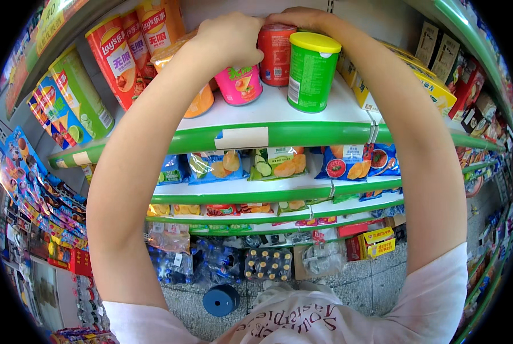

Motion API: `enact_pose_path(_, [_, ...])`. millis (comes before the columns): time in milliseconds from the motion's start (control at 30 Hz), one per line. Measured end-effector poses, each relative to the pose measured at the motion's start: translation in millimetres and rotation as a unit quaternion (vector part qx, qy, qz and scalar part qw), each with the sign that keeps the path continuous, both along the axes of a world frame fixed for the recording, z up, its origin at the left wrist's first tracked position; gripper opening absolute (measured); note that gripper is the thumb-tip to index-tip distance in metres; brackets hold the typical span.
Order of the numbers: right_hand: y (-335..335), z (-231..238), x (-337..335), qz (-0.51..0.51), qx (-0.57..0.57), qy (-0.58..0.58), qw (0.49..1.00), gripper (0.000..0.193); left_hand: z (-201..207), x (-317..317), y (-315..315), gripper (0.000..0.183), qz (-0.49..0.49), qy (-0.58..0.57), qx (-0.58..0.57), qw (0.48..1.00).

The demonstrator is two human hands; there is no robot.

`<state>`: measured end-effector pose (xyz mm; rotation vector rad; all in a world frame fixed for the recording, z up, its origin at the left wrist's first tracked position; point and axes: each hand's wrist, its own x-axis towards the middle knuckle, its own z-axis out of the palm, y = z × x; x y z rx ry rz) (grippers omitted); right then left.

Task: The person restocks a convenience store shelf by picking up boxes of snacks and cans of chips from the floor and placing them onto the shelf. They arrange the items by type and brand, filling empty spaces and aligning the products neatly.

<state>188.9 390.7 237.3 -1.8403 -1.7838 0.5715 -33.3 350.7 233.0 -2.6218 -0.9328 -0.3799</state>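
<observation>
1 left hand (232, 39) curls at the pink can's (240, 87) top; 1 right hand (305, 20) bends at the red can's (276, 57) top, both 12 o'clock. Fingertips hidden: cannot tell their grip. Green can (310, 77), 1 o'clock, same shelf (342, 108).

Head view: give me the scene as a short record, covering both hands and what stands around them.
Left hand: over the pink canister, hiding its top; fingers curled, grip unclear
Right hand: at the top of the red canister; grip unclear
Nearer the shelf front: green canister with a yellow lid, upright, right of the pink one
Left of the pink one: orange canister, partly hidden
Right side: yellow boxes
Surface: white shelf with a green front edge
Below: bagged snacks on a lower shelf
</observation>
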Motion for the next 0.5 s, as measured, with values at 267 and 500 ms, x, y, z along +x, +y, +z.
enact_pose_path(267, [6.0,1.1,-15.9,0.009,0.014,-0.064,0.998,0.060,4.3,-10.0,5.1,0.062,0.001,0.024,-0.004,1.000])
enact_pose_path(500, [-11.7,5.5,-21.7,0.039,0.031,-0.014,0.999,0.082,4.6,-12.8,-4.6,0.068,0.023,0.039,0.009,0.999])
